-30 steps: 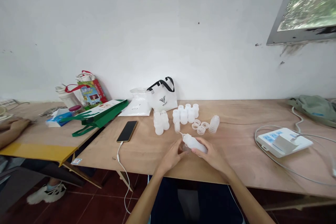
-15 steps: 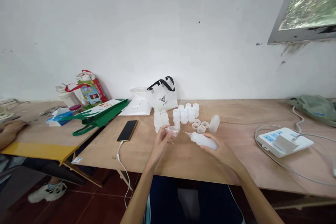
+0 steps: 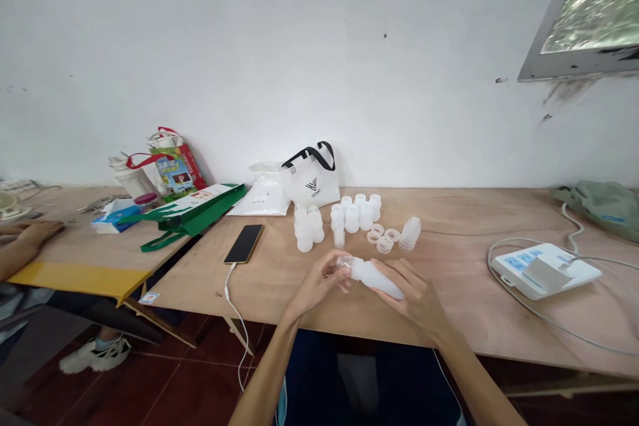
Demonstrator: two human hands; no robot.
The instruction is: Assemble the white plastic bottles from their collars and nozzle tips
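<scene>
My right hand (image 3: 412, 293) is wrapped round a translucent white plastic bottle (image 3: 377, 278), tilted with its top toward the left. Between the fingers of my left hand (image 3: 319, 283) is a clear plastic cap (image 3: 345, 262), set over the bottle's tip end. Behind my hands stand several white bottles (image 3: 352, 216), with another cluster of bottles (image 3: 305, 229) to their left. Several translucent rings (image 3: 384, 243) lie on the table, next to a stack of clear caps (image 3: 410, 234). A small ribbed clear piece (image 3: 339, 238) stands in front of the bottles.
A phone (image 3: 243, 244) with a white cable lies on the left. White bags (image 3: 314, 180) lean by the wall, and a green bag (image 3: 200, 216) bridges two tables. A white box (image 3: 544, 271) with cables sits right. Another person's hand (image 3: 37, 234) rests at far left.
The clear cap and the bottle have come together; the bottle's thin tip, bare before, is now inside the cap. The view has shifted slightly.
</scene>
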